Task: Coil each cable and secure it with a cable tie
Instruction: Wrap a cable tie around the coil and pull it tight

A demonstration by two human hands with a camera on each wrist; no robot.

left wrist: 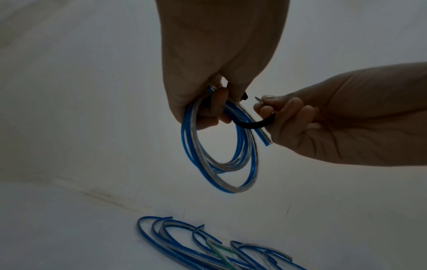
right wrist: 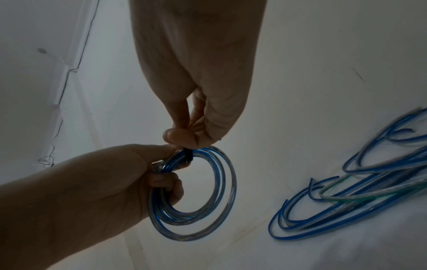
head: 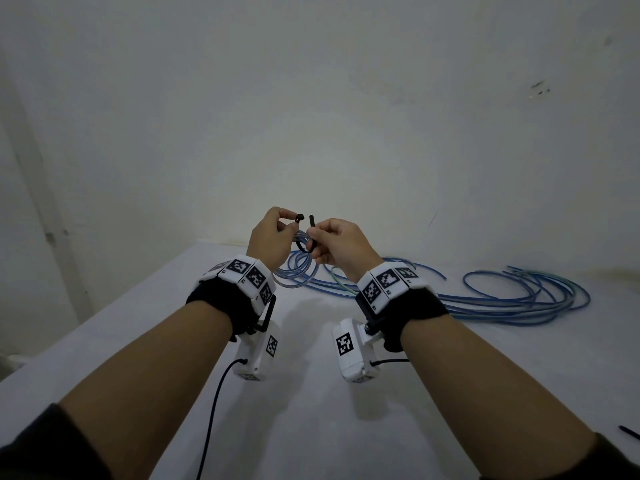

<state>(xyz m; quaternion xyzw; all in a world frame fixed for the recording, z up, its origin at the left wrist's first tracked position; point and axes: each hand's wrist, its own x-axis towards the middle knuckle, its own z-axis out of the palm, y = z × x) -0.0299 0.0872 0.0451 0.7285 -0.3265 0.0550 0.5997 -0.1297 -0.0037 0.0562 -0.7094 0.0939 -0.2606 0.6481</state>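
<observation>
Both hands are raised above the white table (head: pixel 311 420). My left hand (head: pixel 287 221) grips a small coil of blue and clear cable (head: pixel 298 277) with its lower fingers and pinches the head of a black cable tie (head: pixel 299 217) between thumb and forefinger. The tie (left wrist: pixel 251 125) loops under the coil's strands. My right hand (head: pixel 313 237) pinches the tie's tail, whose tip stands just right of the head, a small gap apart. The wrist views show the coil (right wrist: pixel 196 204) hanging from the left fingers (right wrist: pixel 166 178) and the tie (right wrist: pixel 188 155) crossing its top.
A loose bundle of long blue, clear and green cables (head: pixel 502 301) lies on the table's far right, near the wall. Another black tie (head: pixel 628 432) lies at the near right edge. The table's left edge runs diagonally past my left forearm.
</observation>
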